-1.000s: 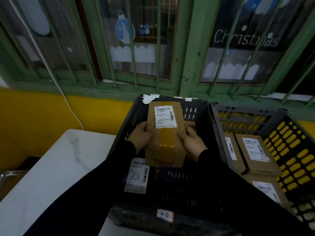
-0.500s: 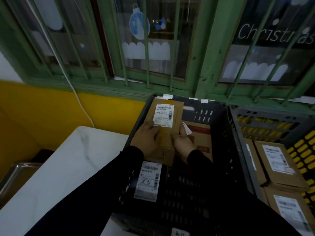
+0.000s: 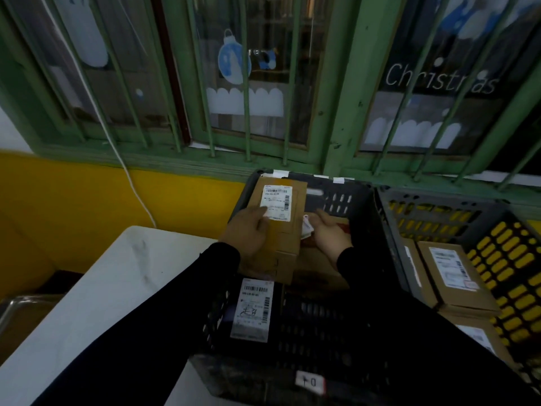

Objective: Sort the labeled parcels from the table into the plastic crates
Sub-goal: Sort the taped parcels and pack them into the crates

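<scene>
Brown cardboard parcel (image 3: 278, 230) with white barcode label, inside the black crate (image 3: 377, 230) at its far-left corner, long axis toward the far wall. Left hand (image 3: 248, 232) flat on it, fingers straight; right hand (image 3: 329, 235) beside, finger state unclear.

We see a brown parcel (image 3: 281, 230) bearing a white barcode label (image 3: 276, 203), a black crate (image 3: 377, 230), a grey crate (image 3: 439, 200), a white desk (image 3: 102, 288), a yellow wall (image 3: 73, 206) and green window bars (image 3: 248, 112).
</scene>
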Demonstrator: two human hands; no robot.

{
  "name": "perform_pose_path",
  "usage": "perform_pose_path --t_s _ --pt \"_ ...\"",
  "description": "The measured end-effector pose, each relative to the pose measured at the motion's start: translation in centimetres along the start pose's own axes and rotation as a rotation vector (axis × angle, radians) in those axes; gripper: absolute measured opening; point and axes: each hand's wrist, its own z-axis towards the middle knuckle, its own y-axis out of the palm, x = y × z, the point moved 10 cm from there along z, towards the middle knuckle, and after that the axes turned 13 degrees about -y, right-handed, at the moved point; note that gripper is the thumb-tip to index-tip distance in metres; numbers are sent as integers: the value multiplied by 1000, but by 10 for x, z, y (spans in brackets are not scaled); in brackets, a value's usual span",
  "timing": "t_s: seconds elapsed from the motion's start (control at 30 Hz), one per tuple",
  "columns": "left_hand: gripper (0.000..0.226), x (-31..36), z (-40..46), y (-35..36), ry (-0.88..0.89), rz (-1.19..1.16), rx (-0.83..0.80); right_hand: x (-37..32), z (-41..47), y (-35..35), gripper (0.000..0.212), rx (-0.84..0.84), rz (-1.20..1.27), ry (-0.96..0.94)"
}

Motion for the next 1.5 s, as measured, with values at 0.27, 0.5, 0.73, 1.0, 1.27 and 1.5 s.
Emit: perform_pose_path --t_s 0.27,0.5,0.73,1.0,1.27,1.5 --pt "39 83 -46 -57 158 -609 40 -55 -83 -126 33 432 378 -158" --pt "36 203 -118 7 298 -911 -311 -66 -219 -259 50 699 278 -275" --pt "33 355 -270 102 513 -895 -576 -65 -404 -401 31 932 131 -373" --pt "34 522 -511 251 656 -885 -835 -10 -674 -577 24 1221 -109 -305" --pt "29 668 -736 383 802 -835 -1173 41 -896 -700 20 1511 -141 -210" --pt "29 776 -852 486 867 -856 -1371 88 -997 -807 25 1645 -225 -100"
